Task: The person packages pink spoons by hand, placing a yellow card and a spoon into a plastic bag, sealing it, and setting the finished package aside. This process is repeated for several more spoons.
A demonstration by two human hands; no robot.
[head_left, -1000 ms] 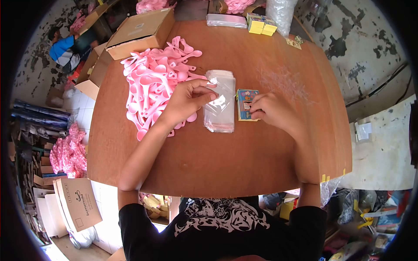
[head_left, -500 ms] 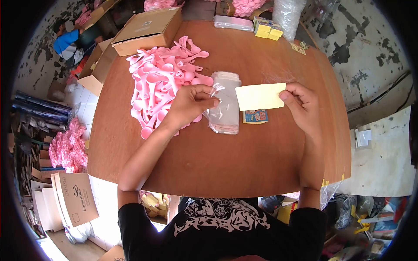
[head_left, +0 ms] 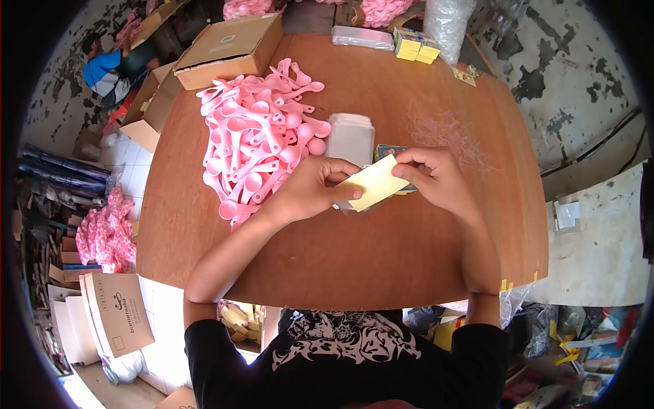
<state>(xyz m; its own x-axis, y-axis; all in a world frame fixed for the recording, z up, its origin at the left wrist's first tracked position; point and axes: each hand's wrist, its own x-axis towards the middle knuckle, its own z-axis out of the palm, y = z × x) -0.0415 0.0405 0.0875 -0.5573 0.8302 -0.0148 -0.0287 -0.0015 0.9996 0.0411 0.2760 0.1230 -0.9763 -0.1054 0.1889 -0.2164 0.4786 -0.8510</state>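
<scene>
In front of me, over the table, my right hand [head_left: 432,178] pinches the upper right corner of a pale yellow card [head_left: 375,183]. At the card's other end, the thumb and fingers of my left hand [head_left: 310,191] close on a clear plastic bag [head_left: 345,205], its edge showing below the card. The card overlaps the bag in this view. Just behind my hands lies a stack of clear plastic bags [head_left: 350,135]. Partly hidden by my fingers is a small stack of printed cards [head_left: 387,151]. Left of my left hand, pink plastic spoons [head_left: 255,146] lie heaped.
A cardboard box [head_left: 228,49] stands at the table's back left. Along the back edge are packed clear bags [head_left: 363,38], yellow card bundles [head_left: 416,46] and a plastic roll [head_left: 447,27]. Thin clear strips [head_left: 446,133] lie scattered to the right. Another person [head_left: 105,68] sits at far left.
My left hand has drawn a bag off the stack and towards me. My right hand has brought the card left and down to it, turning the card to a slant.
</scene>
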